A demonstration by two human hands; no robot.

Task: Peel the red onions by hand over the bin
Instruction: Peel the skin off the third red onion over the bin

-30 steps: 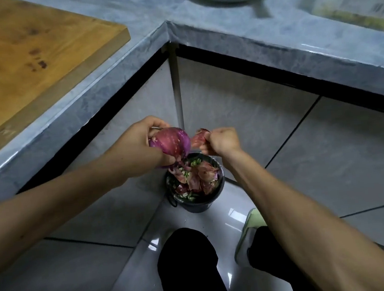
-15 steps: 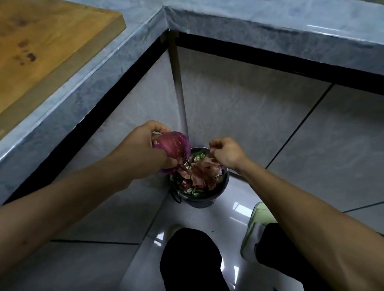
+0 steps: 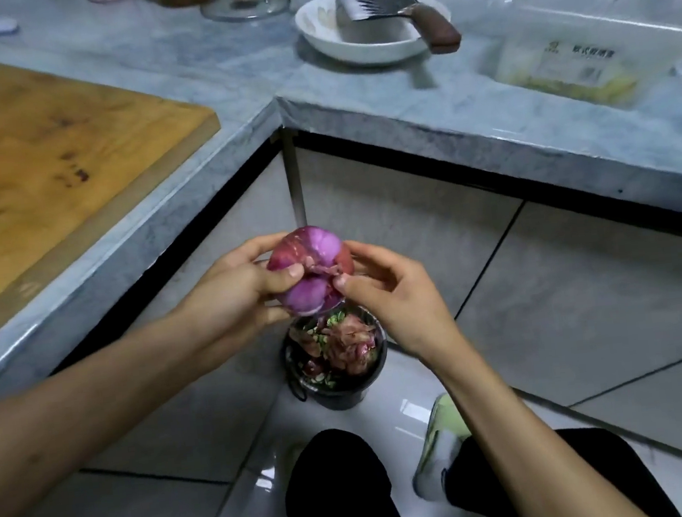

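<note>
Cradling the red onion (image 3: 309, 272) at the centre of the frame, the left hand (image 3: 234, 297) wraps its fingers round the bulb's far side and presses its thumb onto the near face, so the onion stays steady while the other hand works. The right hand (image 3: 393, 295) pinches a dry strip of skin (image 3: 325, 269) across the middle of the bulb between thumb and forefinger, apparently to tear it away. The onion sits directly above the bin (image 3: 340, 389), a small dark round pail on the floor in the lower centre, and this placing looks deliberate: whatever comes loose should drop straight in. The bin is already heaped with papery reddish peelings and bits of green trimming.

Most of the onion shows smooth, glossy purple flesh in two rounded lobes; the remaining skin is duller, browner and wrinkled, thin enough to rip by hand.

The floor is pale glazed tile with bright reflections. At upper left a thick wooden cutting board (image 3: 47, 163) lies on the grey marbled bench (image 3: 356, 101). At the top a white bowl (image 3: 371, 40) holds a crinkle-edged blade with a wooden handle (image 3: 439, 31), and a clear plastic container (image 3: 587, 59) sits at upper right.
</note>
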